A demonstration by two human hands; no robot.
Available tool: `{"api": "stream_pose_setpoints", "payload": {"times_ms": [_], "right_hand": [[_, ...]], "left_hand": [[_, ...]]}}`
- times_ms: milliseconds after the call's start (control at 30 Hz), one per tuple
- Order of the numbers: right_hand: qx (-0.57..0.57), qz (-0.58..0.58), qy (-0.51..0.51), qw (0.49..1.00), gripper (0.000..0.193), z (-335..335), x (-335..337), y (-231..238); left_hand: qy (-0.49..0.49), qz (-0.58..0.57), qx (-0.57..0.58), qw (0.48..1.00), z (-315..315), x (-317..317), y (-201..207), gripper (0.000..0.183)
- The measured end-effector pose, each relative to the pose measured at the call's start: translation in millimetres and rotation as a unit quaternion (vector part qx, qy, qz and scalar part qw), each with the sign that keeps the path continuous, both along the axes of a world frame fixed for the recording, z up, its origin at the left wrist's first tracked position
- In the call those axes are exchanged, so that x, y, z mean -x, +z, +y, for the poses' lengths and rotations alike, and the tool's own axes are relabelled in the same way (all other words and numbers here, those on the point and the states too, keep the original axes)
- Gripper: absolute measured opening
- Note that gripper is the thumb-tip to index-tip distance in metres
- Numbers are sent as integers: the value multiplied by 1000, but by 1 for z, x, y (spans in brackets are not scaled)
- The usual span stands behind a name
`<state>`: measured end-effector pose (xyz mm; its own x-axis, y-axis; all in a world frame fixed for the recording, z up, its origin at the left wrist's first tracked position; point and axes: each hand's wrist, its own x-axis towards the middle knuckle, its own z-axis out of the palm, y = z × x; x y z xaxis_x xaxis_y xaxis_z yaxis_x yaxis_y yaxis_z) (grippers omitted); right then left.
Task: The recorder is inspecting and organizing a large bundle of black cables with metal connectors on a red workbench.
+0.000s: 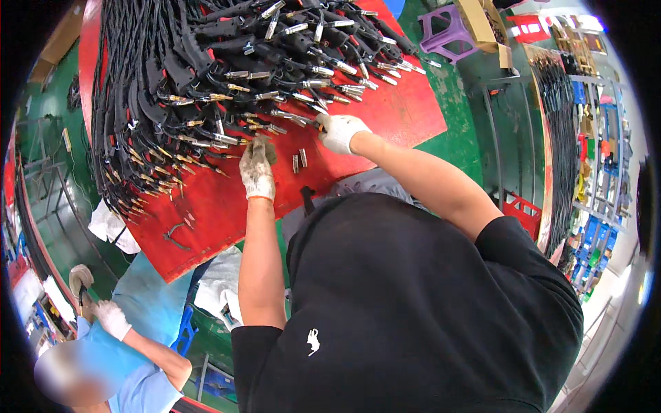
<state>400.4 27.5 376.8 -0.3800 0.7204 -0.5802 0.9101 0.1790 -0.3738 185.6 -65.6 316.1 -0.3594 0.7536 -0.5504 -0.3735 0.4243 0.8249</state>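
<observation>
We note left hand (257, 165) bunched by torch tips (275, 129), hold unclear; right hand (341, 133) closed on dark piece (321, 127). Two loose metal sleeves (303, 157), near side, red worktop (220, 206).

Black cables (155, 86) with metal tips are heaped on a red table (220, 217) in the upper left and centre. At the heap's lower edge, the gloved left hand (258, 168) and gloved right hand (342, 133) are held, with two silver cylinders (295, 164) laid between.
</observation>
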Motion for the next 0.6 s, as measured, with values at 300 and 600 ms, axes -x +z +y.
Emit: {"api": "stream_pose_setpoints", "payload": {"times_ms": [300,600], "right_hand": [[22,60,34,997,33,20,2,3],[93,149,46,983,38,27,-5,2]], "left_hand": [[58,-28,36,997,43,-27,3,58],[279,-195,55,939,92,-44,-31,31]]}}
